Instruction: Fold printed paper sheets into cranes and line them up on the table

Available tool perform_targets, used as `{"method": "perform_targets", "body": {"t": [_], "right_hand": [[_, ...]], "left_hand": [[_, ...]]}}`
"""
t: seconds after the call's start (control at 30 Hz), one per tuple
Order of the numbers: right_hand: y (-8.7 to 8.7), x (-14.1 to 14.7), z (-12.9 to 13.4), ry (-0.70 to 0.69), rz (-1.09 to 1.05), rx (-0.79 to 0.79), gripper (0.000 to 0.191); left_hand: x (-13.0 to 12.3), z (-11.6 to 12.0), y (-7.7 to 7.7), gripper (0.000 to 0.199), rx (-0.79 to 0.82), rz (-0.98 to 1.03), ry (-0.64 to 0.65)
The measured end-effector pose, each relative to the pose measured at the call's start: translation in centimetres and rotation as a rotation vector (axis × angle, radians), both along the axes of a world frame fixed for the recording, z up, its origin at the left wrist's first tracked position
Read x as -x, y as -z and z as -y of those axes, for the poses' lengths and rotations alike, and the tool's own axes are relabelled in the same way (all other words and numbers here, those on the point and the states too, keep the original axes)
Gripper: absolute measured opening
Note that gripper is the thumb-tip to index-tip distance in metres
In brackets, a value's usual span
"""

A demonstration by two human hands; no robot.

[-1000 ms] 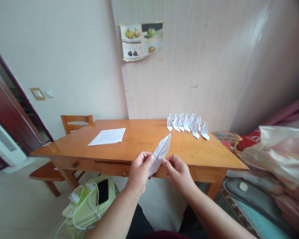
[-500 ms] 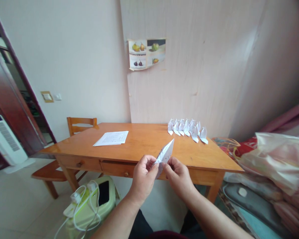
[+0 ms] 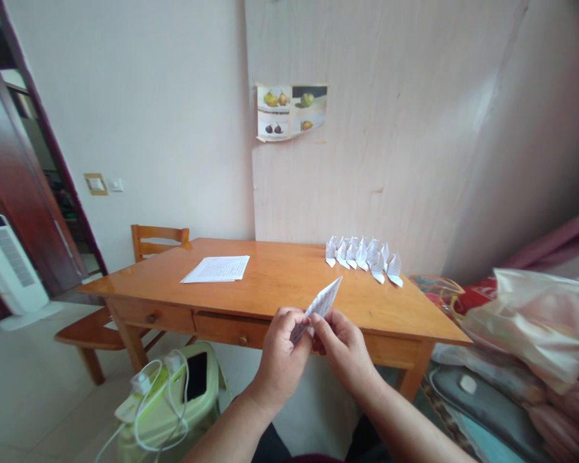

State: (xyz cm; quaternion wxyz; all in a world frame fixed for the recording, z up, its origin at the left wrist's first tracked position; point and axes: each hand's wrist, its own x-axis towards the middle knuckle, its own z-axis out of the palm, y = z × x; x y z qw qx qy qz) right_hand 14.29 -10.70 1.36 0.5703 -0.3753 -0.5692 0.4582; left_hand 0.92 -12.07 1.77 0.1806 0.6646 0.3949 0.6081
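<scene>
A folded piece of printed paper point(image 3: 324, 299) is held between both hands over the table's front edge, its pointed tip up and to the right. My left hand point(image 3: 282, 350) is closed on its lower left part, thumb and fingers pinching it. My right hand point(image 3: 345, 347) grips its lower right side, the thumb pressed on the paper close to the left thumb. Several folded paper pieces point(image 3: 361, 254) stand grouped at the back right of the table. Flat printed sheets point(image 3: 216, 269) lie in a stack on the left part of the table.
The wooden table point(image 3: 280, 283) has drawers in front. A chair point(image 3: 159, 241) and a bench point(image 3: 89, 328) are at the left. A green box point(image 3: 205, 360) with white cables and a phone stands below. Plastic bags point(image 3: 525, 321) are piled at the right.
The folded paper has turned and sits lower in the fingers, showing a narrower face. My right thumb has moved further over it, and the hands are closer together. The view has shifted slightly.
</scene>
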Motion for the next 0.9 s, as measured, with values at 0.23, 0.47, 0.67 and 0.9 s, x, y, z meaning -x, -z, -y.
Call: {"method": "perform_targets", "body": {"t": [0.23,0.47,0.67,0.9], "right_hand": [[0.3,-0.3,-0.2,-0.028,-0.051,0.023,0.035],[0.5,-1.4,-0.1,-0.071,0.07,0.011,0.035],[0.7,-2.2,0.1,-0.147,0.112,-0.054,0.035],[1.1,-2.5,0.3,-0.153,0.065,-0.036,0.037]], "left_hand": [[0.0,0.6,0.5,0.006,0.073,0.044,0.055],[0.2,0.5,0.5,0.023,0.369,0.294,0.139],[0.7,0.9,0.2,0.016,0.279,0.208,0.131],[0.6,1.7,0.1,0.016,0.096,0.057,0.072]]}}
